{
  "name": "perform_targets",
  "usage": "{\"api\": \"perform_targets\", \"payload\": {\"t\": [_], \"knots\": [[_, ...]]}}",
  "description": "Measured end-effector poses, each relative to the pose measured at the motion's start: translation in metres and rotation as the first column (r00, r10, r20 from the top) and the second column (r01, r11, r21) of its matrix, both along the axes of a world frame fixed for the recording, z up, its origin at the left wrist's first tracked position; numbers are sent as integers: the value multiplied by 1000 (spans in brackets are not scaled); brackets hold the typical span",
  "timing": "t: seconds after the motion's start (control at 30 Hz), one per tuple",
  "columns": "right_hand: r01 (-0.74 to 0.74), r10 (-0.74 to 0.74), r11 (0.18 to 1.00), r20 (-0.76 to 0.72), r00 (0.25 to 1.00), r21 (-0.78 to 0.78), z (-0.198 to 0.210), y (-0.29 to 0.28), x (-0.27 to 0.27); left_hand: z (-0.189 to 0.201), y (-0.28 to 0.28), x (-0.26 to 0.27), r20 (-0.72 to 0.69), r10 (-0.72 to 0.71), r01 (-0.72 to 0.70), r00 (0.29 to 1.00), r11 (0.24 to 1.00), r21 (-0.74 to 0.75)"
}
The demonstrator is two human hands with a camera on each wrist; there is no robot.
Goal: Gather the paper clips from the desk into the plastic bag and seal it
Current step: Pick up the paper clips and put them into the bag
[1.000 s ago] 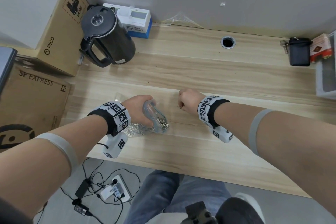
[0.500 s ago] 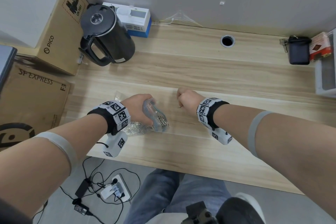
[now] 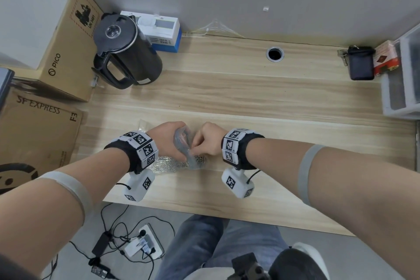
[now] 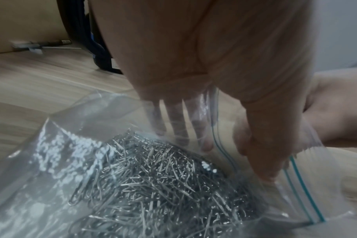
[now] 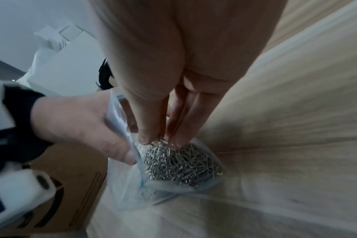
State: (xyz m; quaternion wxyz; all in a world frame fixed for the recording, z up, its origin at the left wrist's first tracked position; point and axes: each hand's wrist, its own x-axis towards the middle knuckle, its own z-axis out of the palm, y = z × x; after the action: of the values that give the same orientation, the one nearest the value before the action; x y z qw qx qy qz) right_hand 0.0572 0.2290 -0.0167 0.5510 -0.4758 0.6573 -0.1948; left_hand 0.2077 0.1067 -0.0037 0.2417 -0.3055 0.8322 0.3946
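A clear zip plastic bag (image 3: 167,166) lies on the wooden desk (image 3: 250,98), holding a heap of silver paper clips (image 4: 153,185). My left hand (image 3: 170,141) grips the bag's rim and holds the mouth open, thumb (image 4: 263,167) outside near the teal zip strip (image 4: 304,188), fingers showing through the plastic. My right hand (image 5: 159,139) is at the mouth of the bag, thumb and fingertips pinching a few paper clips (image 5: 157,142) just above the heap (image 5: 179,164).
A black kettle (image 3: 127,52) and a white and blue box (image 3: 163,32) stand at the back left. Cardboard boxes (image 3: 38,134) flank the desk's left side. A cable hole (image 3: 275,54), black pouch (image 3: 361,63), red box (image 3: 386,58) and plastic drawers (image 3: 404,75) sit back right.
My right hand has moved left from the bare desk to the bag's mouth, fingers pinched together. The left hand still holds the bag in the same place.
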Motion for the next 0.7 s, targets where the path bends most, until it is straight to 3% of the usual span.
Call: {"api": "perform_targets", "payload": {"t": [0.23,0.4,0.57,0.7], "knots": [[184,-196,980,167,966,80,-6,7,-4,3,1,1,-6,11,-11,1000,1000,9],[134,-126,991,-196,972,28,-9,14,-20,0,0,2,-24,16,-15,1000,1000,13],[-138,182,974,-254,950,181,-14,19,-8,-1,-1,3,-19,15,-15,1000,1000,20],[-98,152,977,-297,943,190,-15,18,-4,3,-4,-2,-16,5,-5,1000,1000,15]]}}
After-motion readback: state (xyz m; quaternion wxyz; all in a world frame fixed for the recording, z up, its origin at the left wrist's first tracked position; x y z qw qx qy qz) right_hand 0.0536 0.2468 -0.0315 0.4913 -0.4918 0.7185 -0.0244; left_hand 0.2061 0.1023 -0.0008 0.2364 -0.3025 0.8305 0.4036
